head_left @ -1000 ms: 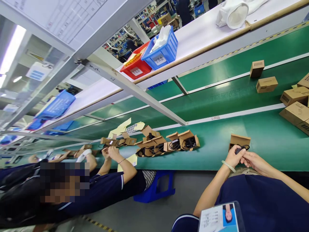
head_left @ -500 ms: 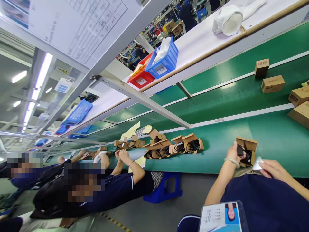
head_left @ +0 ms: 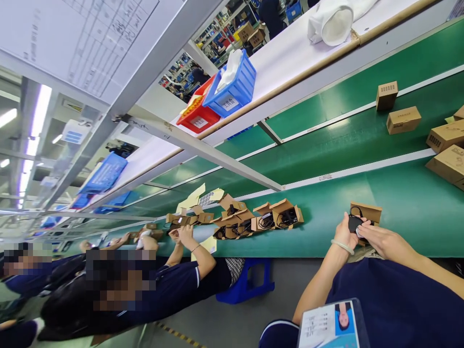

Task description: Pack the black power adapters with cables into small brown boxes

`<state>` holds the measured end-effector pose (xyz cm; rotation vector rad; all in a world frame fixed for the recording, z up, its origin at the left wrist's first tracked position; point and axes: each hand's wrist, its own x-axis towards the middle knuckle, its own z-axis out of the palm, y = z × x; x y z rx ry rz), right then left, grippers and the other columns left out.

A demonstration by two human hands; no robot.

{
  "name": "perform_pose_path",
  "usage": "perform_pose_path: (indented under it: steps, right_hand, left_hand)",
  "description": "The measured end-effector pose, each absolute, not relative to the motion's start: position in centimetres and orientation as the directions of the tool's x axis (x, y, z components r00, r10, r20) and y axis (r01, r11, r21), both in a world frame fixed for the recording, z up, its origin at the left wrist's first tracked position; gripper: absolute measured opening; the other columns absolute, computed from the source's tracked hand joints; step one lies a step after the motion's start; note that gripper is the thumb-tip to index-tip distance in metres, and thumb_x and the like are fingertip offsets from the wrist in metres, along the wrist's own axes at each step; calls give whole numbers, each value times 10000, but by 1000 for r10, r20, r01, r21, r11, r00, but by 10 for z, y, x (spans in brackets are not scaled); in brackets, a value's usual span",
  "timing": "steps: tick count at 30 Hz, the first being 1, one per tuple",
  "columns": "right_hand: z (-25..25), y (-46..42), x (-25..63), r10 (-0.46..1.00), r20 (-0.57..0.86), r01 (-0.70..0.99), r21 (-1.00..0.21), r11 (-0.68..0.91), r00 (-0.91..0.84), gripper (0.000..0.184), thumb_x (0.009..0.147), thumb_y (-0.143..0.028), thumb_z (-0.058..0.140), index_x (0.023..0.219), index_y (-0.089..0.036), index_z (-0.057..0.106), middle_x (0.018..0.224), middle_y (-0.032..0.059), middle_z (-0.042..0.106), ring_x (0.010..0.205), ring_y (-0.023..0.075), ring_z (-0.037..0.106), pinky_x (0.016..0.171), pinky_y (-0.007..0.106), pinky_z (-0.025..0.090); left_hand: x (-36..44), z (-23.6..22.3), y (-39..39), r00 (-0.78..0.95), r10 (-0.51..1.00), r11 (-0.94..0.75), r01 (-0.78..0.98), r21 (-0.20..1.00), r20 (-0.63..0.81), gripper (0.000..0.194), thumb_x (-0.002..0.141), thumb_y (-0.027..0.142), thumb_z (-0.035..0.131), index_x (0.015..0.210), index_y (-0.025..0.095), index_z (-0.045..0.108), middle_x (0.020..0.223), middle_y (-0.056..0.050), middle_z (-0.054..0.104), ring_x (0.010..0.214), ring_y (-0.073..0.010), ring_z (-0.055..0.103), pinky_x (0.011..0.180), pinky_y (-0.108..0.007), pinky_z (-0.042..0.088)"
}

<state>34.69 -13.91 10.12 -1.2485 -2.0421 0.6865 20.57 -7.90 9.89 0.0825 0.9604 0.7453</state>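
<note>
My left hand (head_left: pixel 345 236) is closed around a flat black device (head_left: pixel 354 223); a black cable loops up beside it. In my right hand (head_left: pixel 384 239) is a small white piece, likely a cloth (head_left: pixel 358 232), pressed against the device's near side and largely covered by the fingers. Both hands meet above the green belt, close to my body. Just behind them stands an open brown cardboard box (head_left: pixel 369 211), its lower part hidden by my hands.
Open boxes with black corded items (head_left: pixel 286 216) stand to the left, near a co-worker's hands (head_left: pixel 183 236). Closed cartons (head_left: pixel 404 120) sit at the right. Above the belt, a shelf (head_left: pixel 286 63) holds a blue bin (head_left: pixel 232 89) and a red bin (head_left: pixel 197 113). A metal strut (head_left: pixel 206 145) crosses overhead.
My right hand has moved left and up, bringing the white piece onto the black device. My left hand has raised the device slightly from the box. The view has shifted a little.
</note>
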Motion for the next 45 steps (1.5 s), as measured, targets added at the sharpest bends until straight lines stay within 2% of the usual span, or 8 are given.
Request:
perform_pose_path:
  steps: [9, 12, 17, 25, 32, 39, 42, 45]
  right_hand:
    - [116, -126, 376, 967, -250, 2, -968, -250, 44, 378, 881, -480, 492, 1058, -218, 699, 1087, 53, 672, 1015, 274, 625, 908, 429, 522]
    - [116, -133, 377, 997, -29, 301, -952, -50, 73, 298, 874, -382, 530, 1108, -269, 676, 1162, 22, 638, 1103, 258, 578, 1008, 438, 449]
    - [104, -141, 358, 882, 245, 513, -737, 439, -403, 376, 885, -171, 444, 1199, -279, 622, 1235, 17, 590, 1136, 223, 557, 990, 411, 472]
    - [116, -125, 368, 969, -224, 100, -972, -214, -100, 368, 913, -431, 469, 1106, -197, 678, 1108, 60, 663, 1027, 258, 620, 897, 384, 530]
    - [111, -144, 367, 896, 191, 433, -822, 369, -401, 324, 894, -248, 499, 1183, -320, 629, 1230, -13, 595, 1167, 239, 532, 1046, 441, 406]
    - [113, -127, 378, 978, -158, 185, -974, -131, -137, 354, 936, -410, 415, 1126, -238, 660, 1143, 42, 649, 1036, 258, 616, 919, 437, 515]
    - [117, -131, 381, 998, 21, 351, -936, 40, -57, 312, 909, -368, 485, 1156, -267, 645, 1193, 25, 622, 1119, 255, 568, 1008, 450, 445]
    - [114, -138, 372, 908, 231, 485, -785, 386, -349, 318, 887, -241, 510, 1169, -313, 637, 1222, -9, 600, 1156, 230, 541, 1052, 436, 402]
  left_hand:
    - [209, 104, -83, 316, 642, 718, -566, 405, -698, 419, 883, 471, 480, 848, 69, 595, 833, -142, 639, 690, -191, 641, 567, -249, 468]
    - [212, 108, -82, 354, 634, 717, -602, 351, -687, 414, 907, 441, 436, 833, 67, 597, 838, -149, 632, 753, -212, 655, 595, -245, 471]
    - [215, 112, -83, 397, 574, 736, -634, 238, -717, 422, 919, 431, 392, 796, 80, 593, 825, -143, 625, 858, -243, 650, 809, -341, 491]
    - [219, 122, -82, 264, 655, 649, -675, 350, -708, 398, 912, 429, 431, 798, 78, 582, 805, -136, 631, 700, -179, 606, 747, -303, 471]
    - [217, 122, -81, 371, 601, 696, -679, 235, -708, 427, 924, 437, 378, 808, 85, 590, 818, -128, 618, 763, -216, 637, 781, -347, 468]
    - [217, 122, -83, 318, 629, 672, -681, 290, -709, 408, 930, 418, 378, 791, 85, 567, 791, -131, 616, 670, -182, 612, 662, -276, 442]
    - [217, 124, -83, 332, 646, 669, -680, 300, -688, 412, 932, 416, 378, 780, 84, 570, 793, -137, 621, 694, -187, 621, 677, -270, 439]
    - [216, 125, -84, 363, 610, 694, -674, 254, -705, 406, 919, 432, 406, 776, 92, 576, 802, -126, 622, 708, -189, 622, 751, -308, 458]
